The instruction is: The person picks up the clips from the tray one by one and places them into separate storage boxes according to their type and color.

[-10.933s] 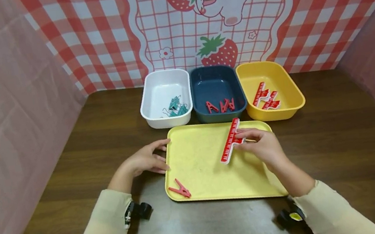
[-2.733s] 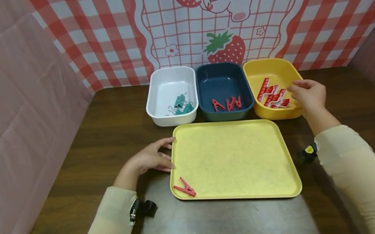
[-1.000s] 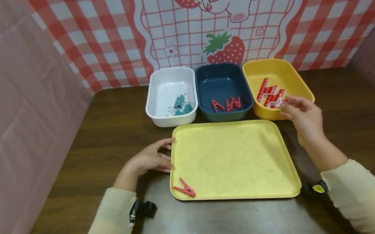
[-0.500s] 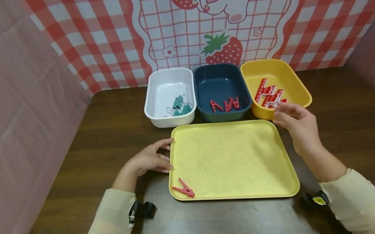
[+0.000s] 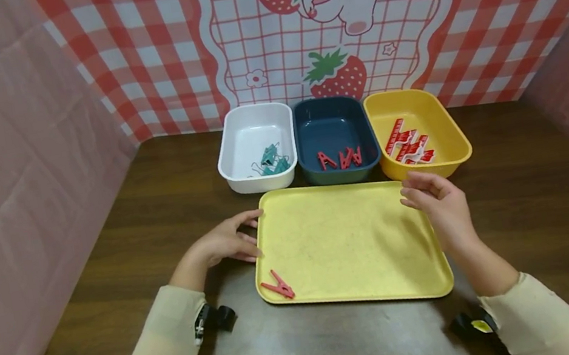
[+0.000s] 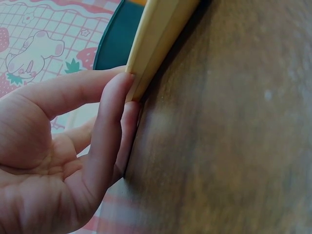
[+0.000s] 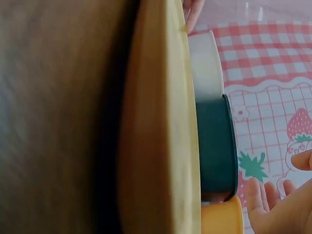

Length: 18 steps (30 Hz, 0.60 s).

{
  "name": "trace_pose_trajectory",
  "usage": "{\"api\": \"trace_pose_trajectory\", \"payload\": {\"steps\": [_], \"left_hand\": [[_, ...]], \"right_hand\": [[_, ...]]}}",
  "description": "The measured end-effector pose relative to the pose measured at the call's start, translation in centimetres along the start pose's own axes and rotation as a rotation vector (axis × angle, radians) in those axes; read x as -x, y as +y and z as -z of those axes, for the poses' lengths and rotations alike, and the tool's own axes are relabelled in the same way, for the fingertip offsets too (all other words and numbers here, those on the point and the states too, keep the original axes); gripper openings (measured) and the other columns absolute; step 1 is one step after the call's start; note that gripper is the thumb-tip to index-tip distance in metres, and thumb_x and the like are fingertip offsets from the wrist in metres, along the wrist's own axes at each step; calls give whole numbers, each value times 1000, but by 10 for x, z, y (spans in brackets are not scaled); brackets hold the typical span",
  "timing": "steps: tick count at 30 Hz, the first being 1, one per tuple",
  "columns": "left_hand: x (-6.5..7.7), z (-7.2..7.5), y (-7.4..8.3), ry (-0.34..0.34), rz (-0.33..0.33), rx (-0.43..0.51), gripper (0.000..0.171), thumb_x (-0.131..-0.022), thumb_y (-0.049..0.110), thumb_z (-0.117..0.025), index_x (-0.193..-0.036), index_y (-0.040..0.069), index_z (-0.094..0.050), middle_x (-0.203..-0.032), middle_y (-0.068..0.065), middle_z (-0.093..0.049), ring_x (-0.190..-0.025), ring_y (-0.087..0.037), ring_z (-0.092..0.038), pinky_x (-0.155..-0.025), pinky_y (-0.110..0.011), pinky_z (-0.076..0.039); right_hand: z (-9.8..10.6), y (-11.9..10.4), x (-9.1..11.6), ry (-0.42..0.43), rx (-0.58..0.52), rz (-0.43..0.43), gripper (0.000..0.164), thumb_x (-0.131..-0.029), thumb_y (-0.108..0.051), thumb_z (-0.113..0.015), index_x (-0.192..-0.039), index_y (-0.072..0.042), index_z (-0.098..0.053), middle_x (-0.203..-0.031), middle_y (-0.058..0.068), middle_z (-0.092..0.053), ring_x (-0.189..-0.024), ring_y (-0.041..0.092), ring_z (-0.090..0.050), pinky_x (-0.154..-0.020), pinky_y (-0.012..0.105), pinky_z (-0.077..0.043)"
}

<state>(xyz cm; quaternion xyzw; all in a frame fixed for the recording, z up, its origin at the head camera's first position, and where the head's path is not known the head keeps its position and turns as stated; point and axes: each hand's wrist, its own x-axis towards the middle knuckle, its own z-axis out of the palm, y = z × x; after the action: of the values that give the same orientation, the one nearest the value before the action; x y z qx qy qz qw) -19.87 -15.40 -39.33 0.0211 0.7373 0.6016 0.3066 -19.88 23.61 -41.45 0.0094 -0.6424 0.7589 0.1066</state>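
A single red clothespin (image 5: 281, 287) lies in the near left corner of the yellow tray (image 5: 349, 241). My left hand (image 5: 224, 243) rests its fingertips against the tray's left rim; in the left wrist view the thumb and fingers touch that edge (image 6: 141, 53) without wrapping round it. Over the tray's far right corner hovers my right hand (image 5: 442, 206), holding nothing, its fingers loosely bent. Just beyond it, the yellow bin (image 5: 445, 129) contains several red-and-white ruler-shaped clips (image 5: 413, 149). In the right wrist view the right hand (image 7: 287, 212) shows apart from the tray.
Behind the tray, left of the yellow bin, stand a white bin (image 5: 250, 130) with teal binder clips (image 5: 274, 164) and a dark blue bin (image 5: 328, 122) with several red clothespins (image 5: 345, 159). A checked strawberry cloth (image 5: 156, 55) hangs behind the wooden table (image 5: 129, 243).
The ruler-shaped clip my right hand held above the tray now lies in the yellow bin. That hand has come back from the bin, towards the tray. My left hand stays at the rim.
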Motion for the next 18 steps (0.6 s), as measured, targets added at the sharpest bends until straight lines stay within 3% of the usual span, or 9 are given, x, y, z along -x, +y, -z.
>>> {"api": "trace_pose_trajectory", "payload": {"steps": [5,9,18], "left_hand": [[-1,-1,0,1,3,1,84,-74,-19,-65,-144,10,-30,-130,-17,-32,-94,-25,-56,-71,-36,-58],[-1,-1,0,1,8,-2,84,-74,-19,-65,-144,10,-30,-130,-17,-31,-94,-25,-56,-71,-35,-58],[-2,2,-2,-11,0,-7,84,-75,-17,-66,-145,10,-29,-130,-17,-31,-95,-26,-56,-71,-36,-58]], "right_hand": [[-22,-22,23,5,78,-40,26,-84,-7,-68,-110,-4,-64,-95,5,-64,-85,11,-61,-73,25,-56],[-38,-38,36,10,70,-79,20,-85,-1,-65,-103,-10,-65,-92,3,-63,-83,10,-60,-74,23,-56],[-46,-39,45,-13,53,-97,21,-85,1,-64,-105,-7,-65,-91,1,-64,-83,10,-61,-75,24,-56]]}}
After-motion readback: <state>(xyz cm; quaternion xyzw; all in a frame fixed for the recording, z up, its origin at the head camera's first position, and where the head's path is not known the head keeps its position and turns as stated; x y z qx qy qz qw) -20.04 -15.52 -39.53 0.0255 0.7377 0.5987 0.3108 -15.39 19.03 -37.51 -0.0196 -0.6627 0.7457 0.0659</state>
